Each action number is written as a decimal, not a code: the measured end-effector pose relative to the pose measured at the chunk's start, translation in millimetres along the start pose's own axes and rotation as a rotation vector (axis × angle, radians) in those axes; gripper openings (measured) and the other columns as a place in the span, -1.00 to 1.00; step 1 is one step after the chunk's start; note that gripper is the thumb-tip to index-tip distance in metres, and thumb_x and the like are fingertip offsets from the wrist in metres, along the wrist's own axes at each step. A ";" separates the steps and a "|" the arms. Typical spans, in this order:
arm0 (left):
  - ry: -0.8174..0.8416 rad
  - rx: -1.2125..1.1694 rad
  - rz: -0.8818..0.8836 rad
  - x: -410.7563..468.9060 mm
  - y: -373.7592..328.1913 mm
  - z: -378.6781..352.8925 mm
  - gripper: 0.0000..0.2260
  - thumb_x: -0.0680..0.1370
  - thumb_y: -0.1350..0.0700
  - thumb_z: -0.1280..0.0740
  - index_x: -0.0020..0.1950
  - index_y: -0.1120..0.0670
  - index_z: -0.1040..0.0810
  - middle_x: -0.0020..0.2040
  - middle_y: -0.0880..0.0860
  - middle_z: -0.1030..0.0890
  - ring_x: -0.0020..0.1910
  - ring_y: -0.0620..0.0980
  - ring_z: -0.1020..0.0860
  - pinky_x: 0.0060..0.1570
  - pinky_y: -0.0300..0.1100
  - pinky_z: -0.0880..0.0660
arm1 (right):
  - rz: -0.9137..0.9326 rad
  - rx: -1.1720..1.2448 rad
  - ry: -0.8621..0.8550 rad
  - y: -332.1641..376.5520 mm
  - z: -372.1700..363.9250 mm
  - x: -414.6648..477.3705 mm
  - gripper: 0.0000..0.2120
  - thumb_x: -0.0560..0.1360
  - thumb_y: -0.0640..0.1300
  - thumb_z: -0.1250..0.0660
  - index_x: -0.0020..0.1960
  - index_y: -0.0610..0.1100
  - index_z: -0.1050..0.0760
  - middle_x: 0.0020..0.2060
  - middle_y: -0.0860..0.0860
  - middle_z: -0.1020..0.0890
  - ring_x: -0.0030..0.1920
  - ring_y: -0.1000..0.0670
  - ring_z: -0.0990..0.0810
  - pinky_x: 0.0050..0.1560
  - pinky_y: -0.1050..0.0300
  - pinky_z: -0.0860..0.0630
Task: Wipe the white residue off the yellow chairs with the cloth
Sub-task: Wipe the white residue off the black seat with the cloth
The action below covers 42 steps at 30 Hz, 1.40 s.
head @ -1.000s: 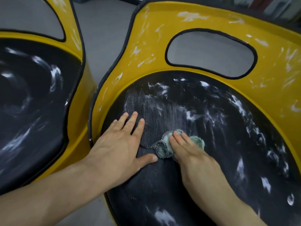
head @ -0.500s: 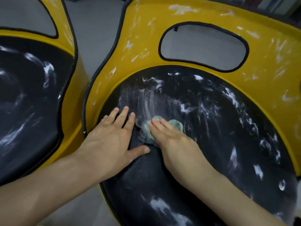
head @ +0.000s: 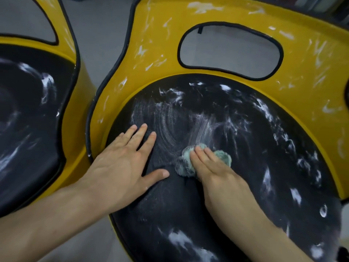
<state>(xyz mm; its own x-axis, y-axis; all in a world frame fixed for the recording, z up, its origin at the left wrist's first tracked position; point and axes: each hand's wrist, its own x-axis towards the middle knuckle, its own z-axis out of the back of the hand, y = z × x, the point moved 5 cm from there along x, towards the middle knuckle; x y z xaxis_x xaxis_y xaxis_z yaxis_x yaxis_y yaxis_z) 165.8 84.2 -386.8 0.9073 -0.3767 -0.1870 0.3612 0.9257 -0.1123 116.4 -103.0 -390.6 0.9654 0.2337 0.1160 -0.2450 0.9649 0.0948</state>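
Cloth (head: pixel 184 165) is bunched on the black seat (head: pixel 245 157) of the near yellow chair (head: pixel 160 44), pinned under the right hand (head: pixel 213 171), just right of the left hand's (head: pixel 120 167) thumb. White residue (head: pixel 205 129) streaks the seat and backrest around both hands; a second chair (head: pixel 75 144) stands to the left, also smeared. Left hand lies flat on the seat, fingers straight, thumb splayed; right fingers are straight and together, pressing the cloth down.
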 end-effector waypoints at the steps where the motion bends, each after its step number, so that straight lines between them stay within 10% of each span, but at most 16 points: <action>1: -0.002 -0.003 -0.001 1.4 0.1 -0.1 -0.02 0.28 -0.52 0.39 0.61 -0.04 0.30 0.60 0.01 0.32 0.58 -0.03 0.31 0.50 -0.13 0.24 | 0.027 -0.015 0.004 -4.0 -1.9 0.0 -0.33 0.26 -0.40 -0.45 0.38 -0.21 -0.51 0.33 -0.09 -0.57 0.35 -0.07 -0.52 0.31 0.08 -0.31; 4: -0.001 0.024 -0.009 5.0 -1.2 1.2 -0.07 0.37 -0.55 0.34 0.61 -0.04 0.31 0.60 0.02 0.33 0.58 -0.03 0.31 0.50 -0.14 0.25 | 0.000 -0.040 0.062 -25.5 -1.4 41.1 -0.40 0.43 -0.39 -0.21 0.46 -0.17 -0.39 0.44 -0.09 -0.43 0.43 -0.10 -0.43 0.34 0.11 -0.38; 8: -0.004 0.045 -0.020 5.3 -1.4 0.5 -0.07 0.38 -0.57 0.32 0.61 -0.05 0.32 0.59 -0.01 0.34 0.57 -0.06 0.31 0.46 -0.18 0.28 | -0.137 -0.091 0.076 -67.3 -5.5 128.2 -0.70 0.53 -0.33 -0.16 0.24 -0.17 -0.38 0.21 -0.09 -0.42 0.16 -0.18 -0.49 -0.19 0.04 -0.29; 12: 0.014 0.053 -0.002 4.5 -0.9 -0.6 -0.11 0.44 -0.55 0.24 0.60 -0.04 0.32 0.60 0.00 0.32 0.58 -0.05 0.29 0.52 -0.15 0.23 | -0.124 -0.054 0.022 -48.5 -6.3 115.5 -0.64 0.52 -0.36 -0.16 0.29 -0.16 -0.38 0.28 -0.08 -0.43 0.21 -0.18 -0.49 -0.14 0.01 -0.34; 16: 0.016 0.046 -0.004 5.2 -1.3 3.0 -0.09 0.42 -0.52 0.18 0.62 -0.03 0.28 0.62 0.01 0.29 0.59 -0.03 0.27 0.53 -0.13 0.21 | 0.057 0.086 0.079 5.6 0.2 18.0 -0.37 0.44 -0.36 -0.33 0.49 -0.13 -0.37 0.47 -0.02 -0.42 0.47 -0.02 -0.38 0.43 0.15 -0.29; 28: 0.035 0.068 -0.044 -26.4 -5.3 4.1 -0.20 0.49 -0.42 0.18 0.62 -0.04 0.25 0.63 0.00 0.25 0.60 -0.09 0.22 0.39 -0.27 0.27 | -0.051 -0.030 0.073 -11.9 -2.7 103.3 -0.70 0.57 -0.31 -0.14 0.27 -0.14 -0.40 0.26 -0.05 -0.44 0.21 -0.16 -0.51 -0.16 -0.06 -0.45; 32: 0.078 0.067 -0.072 -37.5 -6.9 2.2 -0.21 0.52 -0.39 0.10 0.63 -0.03 0.25 0.62 0.01 0.28 0.59 -0.09 0.25 0.38 -0.29 0.30 | 0.180 0.071 0.129 33.8 1.1 -3.4 -0.41 0.49 -0.30 -0.19 0.51 -0.07 -0.33 0.50 0.04 -0.36 0.49 0.03 -0.32 0.44 0.15 -0.25; 42: 0.131 -0.049 -0.132 -107.4 -20.4 -19.7 -0.15 0.42 -0.50 0.18 0.61 -0.14 0.28 0.60 -0.07 0.35 0.51 -0.19 0.44 0.41 -0.25 0.35 | 0.289 0.181 0.048 55.9 10.4 -102.1 -0.50 0.44 -0.25 -0.09 0.28 -0.14 -0.61 0.29 -0.03 -0.60 0.31 -0.02 -0.56 0.28 0.09 -0.51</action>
<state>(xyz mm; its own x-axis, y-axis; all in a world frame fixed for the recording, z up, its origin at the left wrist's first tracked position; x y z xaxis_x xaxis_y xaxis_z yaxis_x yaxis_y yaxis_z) 56.8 105.1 -383.6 0.8159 -0.4989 -0.2924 0.4613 0.8664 -0.1912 3.1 -74.2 -386.9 0.8560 0.5034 0.1177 -0.5164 0.8222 0.2395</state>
